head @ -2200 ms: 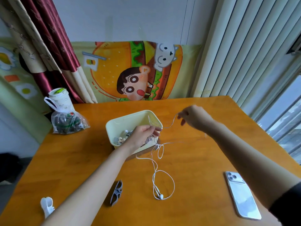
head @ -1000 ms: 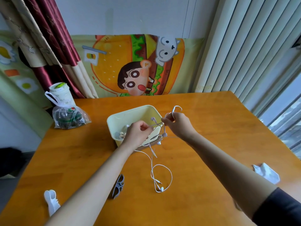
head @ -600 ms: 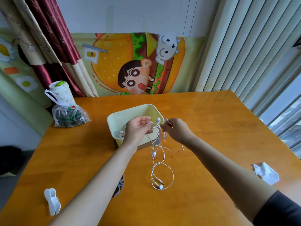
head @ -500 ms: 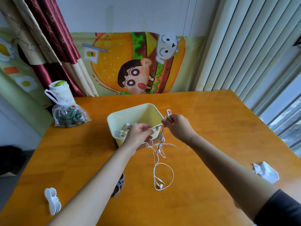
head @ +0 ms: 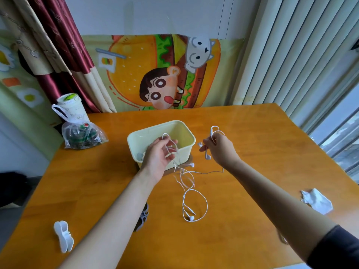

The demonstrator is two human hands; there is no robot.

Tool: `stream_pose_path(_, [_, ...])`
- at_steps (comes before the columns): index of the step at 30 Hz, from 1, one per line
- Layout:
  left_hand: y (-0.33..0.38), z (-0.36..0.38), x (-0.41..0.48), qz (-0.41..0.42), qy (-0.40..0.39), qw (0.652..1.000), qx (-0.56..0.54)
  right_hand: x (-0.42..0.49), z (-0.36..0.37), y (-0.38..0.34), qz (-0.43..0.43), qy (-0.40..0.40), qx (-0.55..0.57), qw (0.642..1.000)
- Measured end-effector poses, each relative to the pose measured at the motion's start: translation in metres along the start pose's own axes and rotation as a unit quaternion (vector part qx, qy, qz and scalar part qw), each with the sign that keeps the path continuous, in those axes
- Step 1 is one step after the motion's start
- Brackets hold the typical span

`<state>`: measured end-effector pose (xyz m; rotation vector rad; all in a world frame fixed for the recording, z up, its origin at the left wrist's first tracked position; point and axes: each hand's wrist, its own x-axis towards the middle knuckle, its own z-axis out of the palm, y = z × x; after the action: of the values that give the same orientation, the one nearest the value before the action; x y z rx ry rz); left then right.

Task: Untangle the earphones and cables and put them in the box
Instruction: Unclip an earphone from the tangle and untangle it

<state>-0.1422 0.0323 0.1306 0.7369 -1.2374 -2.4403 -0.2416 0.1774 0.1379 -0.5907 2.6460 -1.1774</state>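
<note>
A pale yellow box (head: 180, 131) stands mid-table with small items inside. My left hand (head: 158, 156) hovers over its front edge, fingers spread and loosely curled, with loops of the white earphone cable (head: 194, 200) draped over them. My right hand (head: 220, 147) is to the right of the box and pinches another part of the cable, an earbud dangling below its fingers. The rest of the cable hangs down and lies in loops on the table in front of the box, ending in an earbud and plug.
A plastic bag with a cup (head: 77, 129) sits at the back left. A white clip (head: 63, 235) and a grey clip (head: 142, 218) lie near the front left. Crumpled white paper (head: 316, 199) lies at the right. The wooden table (head: 262, 152) ends near the window.
My hands have moved apart: the right hand pulled its cable end out to the right of the box, and the left hand's fingers have spread with the cable loops over them.
</note>
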Motion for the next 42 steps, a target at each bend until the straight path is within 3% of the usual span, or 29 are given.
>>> stream_pose_path(2, [-0.004,-0.009,0.003,-0.008,0.039,0.998,0.048,0.001,-0.005,-0.001,-0.005,0.011,0.016,1.0])
stream_pose_path(4, [-0.013,-0.022,0.008,-0.026,0.054,0.971,0.233,0.002,-0.01,-0.002,-0.021,0.015,0.012,1.0])
stream_pose_path(7, [-0.034,-0.044,0.013,-0.093,-0.008,0.83,0.551,0.002,-0.014,-0.004,-0.045,0.008,-0.002,0.999])
stream_pose_path(8, [-0.04,-0.047,0.014,-0.103,-0.02,0.788,0.606,0.001,-0.015,-0.005,-0.051,-0.003,-0.004,0.999])
stream_pose_path(9, [-0.042,-0.045,0.013,-0.089,-0.024,0.772,0.629,0.001,-0.014,-0.006,-0.057,-0.017,-0.007,0.998])
stream_pose_path(10, [-0.043,-0.04,0.013,-0.056,-0.028,0.779,0.624,0.0,-0.014,-0.008,-0.063,-0.033,-0.01,0.997])
stream_pose_path(13, [-0.033,-0.013,0.004,-0.002,-0.09,0.894,0.439,-0.004,-0.011,-0.013,-0.074,-0.086,-0.016,0.993])
stream_pose_path(14, [-0.029,-0.002,0.0,-0.001,-0.118,0.916,0.383,-0.005,-0.01,-0.014,-0.08,-0.104,-0.019,0.991])
stream_pose_path(17, [-0.02,0.018,-0.007,0.007,-0.154,0.942,0.299,-0.006,-0.008,-0.012,-0.096,-0.153,-0.032,0.983])
stream_pose_path(21, [-0.022,0.018,-0.006,0.064,-0.099,0.922,0.368,-0.007,-0.013,-0.008,-0.101,-0.181,-0.075,0.975])
stream_pose_path(23, [-0.023,0.014,-0.005,0.11,-0.089,0.893,0.427,-0.007,-0.017,-0.005,-0.097,-0.191,-0.097,0.972])
stream_pose_path(26, [-0.025,0.014,-0.002,0.183,-0.14,0.822,0.52,-0.006,-0.016,-0.003,-0.104,-0.206,-0.123,0.965])
stream_pose_path(28, [-0.027,0.015,0.0,0.21,-0.133,0.798,0.549,-0.005,-0.016,-0.003,-0.106,-0.212,-0.144,0.961])
stream_pose_path(31, [-0.026,0.015,0.0,0.257,-0.064,0.792,0.55,-0.006,-0.02,-0.004,-0.108,-0.232,-0.172,0.951])
stream_pose_path(33, [-0.024,0.016,-0.002,0.285,-0.097,0.777,0.553,-0.007,-0.021,-0.003,-0.113,-0.248,-0.173,0.946])
stream_pose_path(35, [-0.023,0.018,-0.003,0.242,-0.169,0.773,0.562,-0.008,-0.02,-0.002,-0.124,-0.248,-0.165,0.947])
stream_pose_path(37, [-0.023,0.019,-0.004,0.184,-0.21,0.79,0.546,-0.009,-0.02,-0.002,-0.133,-0.234,-0.148,0.952])
stream_pose_path(42, [-0.019,0.002,0.002,0.132,-0.166,0.817,0.536,-0.002,-0.031,0.009,-0.093,-0.185,-0.111,0.972])
